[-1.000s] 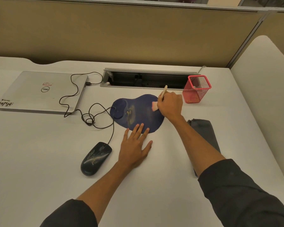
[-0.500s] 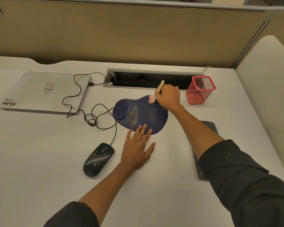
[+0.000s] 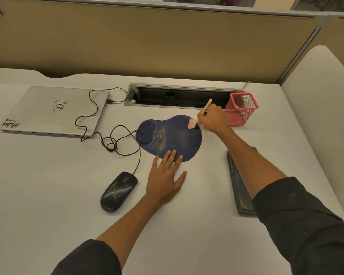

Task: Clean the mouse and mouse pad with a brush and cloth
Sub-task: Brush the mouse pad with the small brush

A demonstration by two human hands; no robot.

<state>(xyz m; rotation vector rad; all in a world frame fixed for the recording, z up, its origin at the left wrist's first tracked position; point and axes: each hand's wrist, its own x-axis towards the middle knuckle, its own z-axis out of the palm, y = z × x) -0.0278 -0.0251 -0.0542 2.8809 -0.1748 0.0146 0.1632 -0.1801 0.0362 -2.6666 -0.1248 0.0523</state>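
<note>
A dark blue mouse pad (image 3: 177, 135) with a wrist rest and pale dusty smears lies in the middle of the white desk. My right hand (image 3: 213, 119) grips a wooden-handled brush (image 3: 199, 118); its pink bristles touch the pad's far right edge. My left hand (image 3: 166, 178) lies flat with fingers spread, its fingertips pressing the pad's near edge. A black wired mouse (image 3: 117, 192) sits on the desk to the left of my left hand. A dark grey folded cloth (image 3: 239, 187) lies at the right, partly hidden under my right forearm.
A closed silver laptop (image 3: 52, 111) lies at the far left, with the mouse cable (image 3: 109, 143) looped between it and the pad. A red mesh holder (image 3: 241, 109) stands just right of my right hand. An open cable tray (image 3: 179, 96) runs behind the pad, below a tan partition.
My right hand has swept the brush over the pad's far right part, away from me and then slightly back to the right edge. My left hand has stayed on the pad's near edge.
</note>
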